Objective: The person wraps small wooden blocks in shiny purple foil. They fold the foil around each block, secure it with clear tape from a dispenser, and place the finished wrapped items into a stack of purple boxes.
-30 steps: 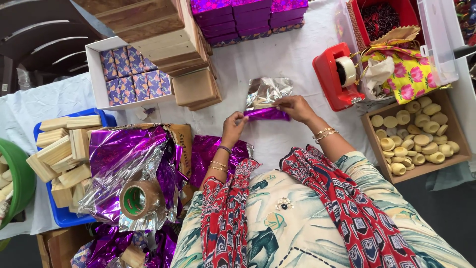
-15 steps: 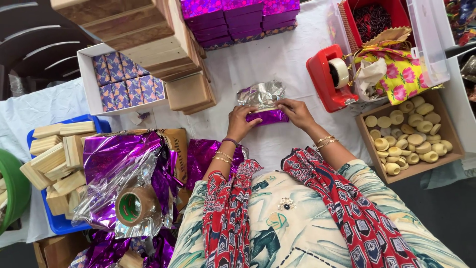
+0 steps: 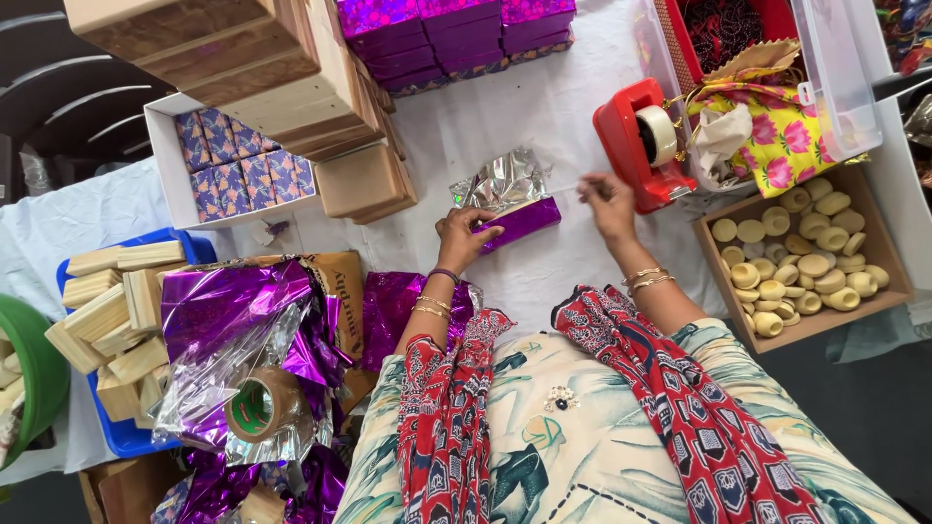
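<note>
I am pressing my left hand [image 3: 464, 236] down on the purple foil-wrapped block [image 3: 519, 222], fingers closed over its near end, silver foil flap [image 3: 500, 181] sticking up just past my knuckles. My right hand [image 3: 610, 202] is pinching a strip of clear tape [image 3: 571, 180] between thumb and fingertips; the strip is faint, I cannot tell its full length. The red tape dispenser [image 3: 636, 146] is just beyond that hand.

To do this well, I am judging: keeping the block pinned flat, folding the flap tight before the tape lands, keeping the strip taut so it does not curl.

Room: open white desk [image 3: 544, 281] between my two hands and toward my body. Beyond my left hand, stacked wooden boxes [image 3: 364, 180] are crowding close. Outside my right wrist, the cardboard tray of pale round pieces [image 3: 801, 257] is near. Outside my left forearm, loose purple foil sheets [image 3: 238, 330] and a brown tape roll [image 3: 260, 408].
</note>
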